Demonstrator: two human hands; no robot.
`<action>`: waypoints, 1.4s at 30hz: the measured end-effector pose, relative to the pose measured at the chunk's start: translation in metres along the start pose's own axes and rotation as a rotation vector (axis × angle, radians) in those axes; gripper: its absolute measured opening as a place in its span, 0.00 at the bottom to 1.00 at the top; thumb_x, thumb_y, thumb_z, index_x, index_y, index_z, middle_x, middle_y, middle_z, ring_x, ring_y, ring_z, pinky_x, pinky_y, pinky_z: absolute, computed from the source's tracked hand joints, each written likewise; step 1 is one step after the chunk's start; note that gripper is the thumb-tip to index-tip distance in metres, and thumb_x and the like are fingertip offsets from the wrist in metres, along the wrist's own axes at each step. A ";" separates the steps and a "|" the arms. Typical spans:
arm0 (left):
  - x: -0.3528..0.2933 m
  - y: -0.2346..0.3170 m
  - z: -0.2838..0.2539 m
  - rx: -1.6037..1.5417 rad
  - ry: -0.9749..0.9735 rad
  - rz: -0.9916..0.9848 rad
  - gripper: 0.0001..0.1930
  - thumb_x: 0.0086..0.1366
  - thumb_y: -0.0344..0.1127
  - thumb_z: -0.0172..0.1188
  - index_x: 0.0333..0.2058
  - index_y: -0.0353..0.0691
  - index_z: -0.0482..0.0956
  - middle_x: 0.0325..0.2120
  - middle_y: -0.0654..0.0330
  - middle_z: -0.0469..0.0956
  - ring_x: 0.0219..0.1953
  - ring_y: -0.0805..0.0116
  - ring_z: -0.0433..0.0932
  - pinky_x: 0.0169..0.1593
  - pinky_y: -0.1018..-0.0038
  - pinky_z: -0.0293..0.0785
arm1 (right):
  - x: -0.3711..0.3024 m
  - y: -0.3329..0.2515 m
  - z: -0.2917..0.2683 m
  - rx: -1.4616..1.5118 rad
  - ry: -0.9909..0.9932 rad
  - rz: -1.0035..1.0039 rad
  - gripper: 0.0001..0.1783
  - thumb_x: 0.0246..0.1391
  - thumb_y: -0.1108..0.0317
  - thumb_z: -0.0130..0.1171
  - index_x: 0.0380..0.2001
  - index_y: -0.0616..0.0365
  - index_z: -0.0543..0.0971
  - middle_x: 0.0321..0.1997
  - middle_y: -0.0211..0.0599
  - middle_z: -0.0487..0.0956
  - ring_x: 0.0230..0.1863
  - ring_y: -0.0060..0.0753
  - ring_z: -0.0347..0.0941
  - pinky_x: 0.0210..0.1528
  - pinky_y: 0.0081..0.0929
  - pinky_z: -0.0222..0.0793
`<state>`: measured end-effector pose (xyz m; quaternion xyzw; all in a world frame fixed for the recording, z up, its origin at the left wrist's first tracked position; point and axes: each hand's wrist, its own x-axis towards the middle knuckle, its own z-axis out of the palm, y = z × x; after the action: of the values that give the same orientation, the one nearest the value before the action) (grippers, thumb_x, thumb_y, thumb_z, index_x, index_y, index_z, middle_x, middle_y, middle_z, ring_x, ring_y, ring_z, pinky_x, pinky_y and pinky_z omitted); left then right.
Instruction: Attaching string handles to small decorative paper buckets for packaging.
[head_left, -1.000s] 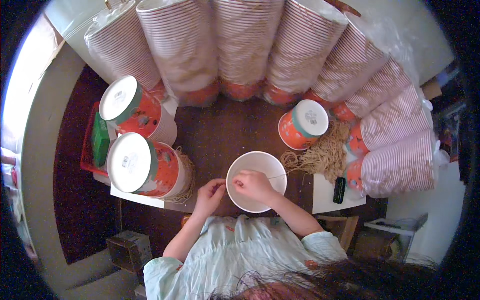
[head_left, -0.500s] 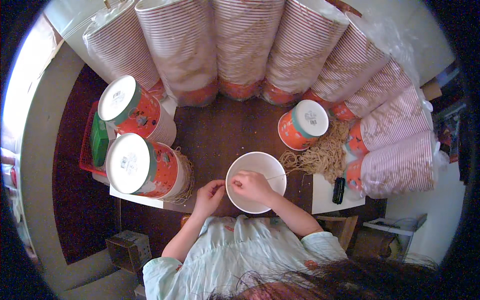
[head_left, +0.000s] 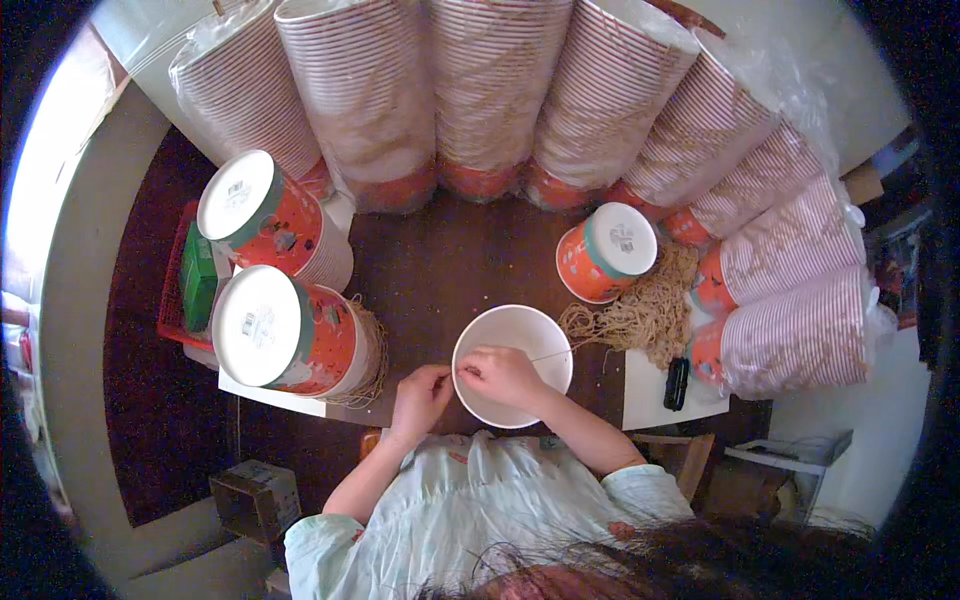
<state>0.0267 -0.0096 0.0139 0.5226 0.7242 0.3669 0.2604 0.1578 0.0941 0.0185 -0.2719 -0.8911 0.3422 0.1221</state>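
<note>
A white paper bucket (head_left: 545, 385) stands mouth up at the table's near edge. Over its mouth is my right hand (head_left: 500, 375), fingertips pinched together at the left rim. A thin string (head_left: 550, 356) runs from under this hand to the bucket's right wall and appears to lead to the fingertips. My left hand (head_left: 423, 398) is just outside the left rim with thumb and fingers closed, nearly meeting the right fingertips. Whatever lies between the left fingers is too small to make out. A heap of tan strings (head_left: 655, 315) lies right of the bucket.
Tall wrapped bucket stacks (head_left: 490, 90) curve round the table's back and right. An upturned orange bucket (head_left: 592, 262) stands beside the strings. Two upturned stacks (head_left: 325, 340) stand at left, near a red basket (head_left: 172, 318). A black stapler-like object (head_left: 677, 384) rests on white paper at right.
Both hands stay at the bucket's left rim, with only slight finger and hand shifts. The bucket and string look the same.
</note>
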 end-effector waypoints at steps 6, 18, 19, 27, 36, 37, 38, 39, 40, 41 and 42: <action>0.004 -0.006 -0.016 -0.045 -0.035 -0.014 0.05 0.50 0.27 0.52 0.27 0.35 0.72 0.23 0.54 0.73 0.24 0.63 0.74 0.30 0.73 0.70 | 0.000 -0.008 -0.011 -0.058 -0.077 0.019 0.10 0.43 0.60 0.49 0.26 0.51 0.75 0.28 0.33 0.75 0.31 0.37 0.72 0.31 0.36 0.69; 0.006 -0.002 -0.064 -1.685 -0.145 -0.193 0.04 0.51 0.33 0.48 0.23 0.41 0.70 0.26 0.59 0.74 0.34 0.64 0.71 0.40 0.73 0.62 | -0.008 -0.013 -0.034 -0.169 -0.159 0.005 0.10 0.42 0.59 0.52 0.27 0.52 0.74 0.26 0.35 0.76 0.28 0.36 0.73 0.28 0.34 0.68; 0.008 -0.006 -0.063 -1.490 -0.213 -0.277 0.03 0.52 0.31 0.49 0.23 0.41 0.70 0.25 0.60 0.74 0.33 0.67 0.71 0.37 0.76 0.63 | -0.009 -0.013 -0.036 -0.152 -0.146 0.015 0.10 0.42 0.60 0.54 0.28 0.52 0.73 0.25 0.34 0.75 0.27 0.34 0.73 0.26 0.31 0.67; 0.014 0.019 -0.027 -0.798 -0.309 -0.162 0.08 0.54 0.28 0.55 0.34 0.35 0.72 0.27 0.68 0.71 0.29 0.84 0.67 0.33 0.86 0.65 | -0.006 -0.028 -0.055 0.398 -0.030 -0.058 0.07 0.42 0.76 0.52 0.28 0.59 0.70 0.26 0.36 0.72 0.25 0.32 0.70 0.27 0.26 0.65; 0.019 0.016 -0.028 -0.755 -0.396 -0.123 0.03 0.56 0.28 0.53 0.29 0.35 0.71 0.25 0.67 0.71 0.29 0.82 0.68 0.34 0.84 0.65 | -0.007 -0.020 -0.043 0.082 0.128 -0.240 0.07 0.39 0.73 0.54 0.27 0.59 0.75 0.30 0.36 0.73 0.31 0.34 0.71 0.31 0.26 0.67; 0.020 0.017 -0.028 -0.792 -0.398 -0.116 0.03 0.57 0.29 0.52 0.28 0.36 0.71 0.25 0.67 0.71 0.29 0.81 0.68 0.35 0.83 0.65 | -0.007 -0.019 -0.040 0.022 0.140 -0.249 0.07 0.39 0.71 0.55 0.26 0.57 0.76 0.30 0.35 0.73 0.32 0.34 0.71 0.32 0.26 0.68; 0.019 0.016 -0.028 -0.792 -0.396 -0.116 0.03 0.57 0.29 0.52 0.28 0.36 0.71 0.25 0.67 0.71 0.29 0.81 0.68 0.35 0.83 0.65 | -0.007 -0.019 -0.038 0.022 0.140 -0.250 0.07 0.39 0.71 0.55 0.26 0.57 0.76 0.30 0.35 0.73 0.32 0.34 0.71 0.32 0.26 0.68; 0.019 0.015 -0.027 -0.832 -0.398 -0.149 0.03 0.57 0.29 0.51 0.27 0.36 0.70 0.25 0.66 0.71 0.30 0.80 0.69 0.36 0.83 0.66 | -0.007 -0.018 -0.035 0.025 0.128 -0.231 0.06 0.39 0.70 0.56 0.25 0.56 0.76 0.30 0.33 0.73 0.31 0.33 0.71 0.32 0.26 0.68; 0.019 0.014 -0.026 -0.873 -0.401 -0.182 0.03 0.57 0.29 0.51 0.27 0.37 0.69 0.25 0.66 0.72 0.30 0.80 0.69 0.37 0.82 0.66 | -0.008 -0.018 -0.034 0.028 0.117 -0.212 0.05 0.38 0.68 0.56 0.23 0.55 0.76 0.29 0.31 0.73 0.31 0.32 0.71 0.31 0.26 0.68; 0.019 0.013 -0.026 -0.873 -0.398 -0.182 0.03 0.57 0.29 0.51 0.27 0.37 0.69 0.25 0.66 0.72 0.30 0.80 0.69 0.37 0.82 0.66 | -0.008 -0.020 -0.033 0.029 0.115 -0.213 0.05 0.38 0.68 0.56 0.23 0.55 0.76 0.29 0.31 0.73 0.31 0.32 0.71 0.31 0.26 0.68; 0.019 0.012 -0.026 -0.877 -0.366 -0.178 0.02 0.56 0.29 0.52 0.26 0.38 0.69 0.25 0.65 0.72 0.30 0.78 0.70 0.37 0.81 0.66 | -0.008 -0.022 -0.032 0.011 0.148 -0.201 0.04 0.38 0.68 0.56 0.22 0.53 0.76 0.29 0.29 0.73 0.30 0.31 0.71 0.30 0.26 0.68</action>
<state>0.0076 0.0042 0.0398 0.3554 0.4853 0.5158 0.6100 0.1687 0.0932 0.0566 -0.2052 -0.9005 0.3122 0.2226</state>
